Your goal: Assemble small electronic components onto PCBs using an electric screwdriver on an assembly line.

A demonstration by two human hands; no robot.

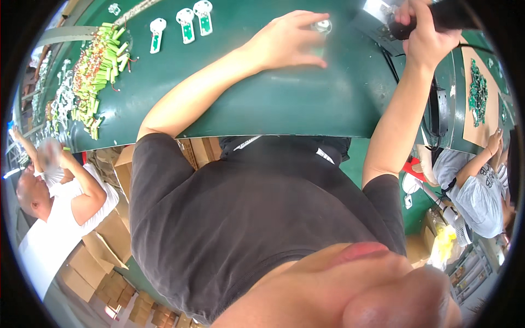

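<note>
My left hand [287, 41] reaches over the green table with its fingers spread. Between its fingertips lies a white round-headed casing [323, 25], blurred, and I cannot tell whether they touch it. My right hand [429, 38] is closed around a black object [451, 16] at the top right; its kind is not clear. Close beside that hand stands a silver-grey box-like device [377, 19]. Farther left, three white round-headed casings with green circuit boards lie in a row, among them one casing [157, 35] at the left end.
A heap of green-sleeved parts with wires [101, 71] covers the table's left side. Black cables [436, 109] run down by my right forearm. Green circuit boards lie on a cardboard sheet [486, 123] at the right. One person [82, 197] sits to the left, another [481, 186] to the right.
</note>
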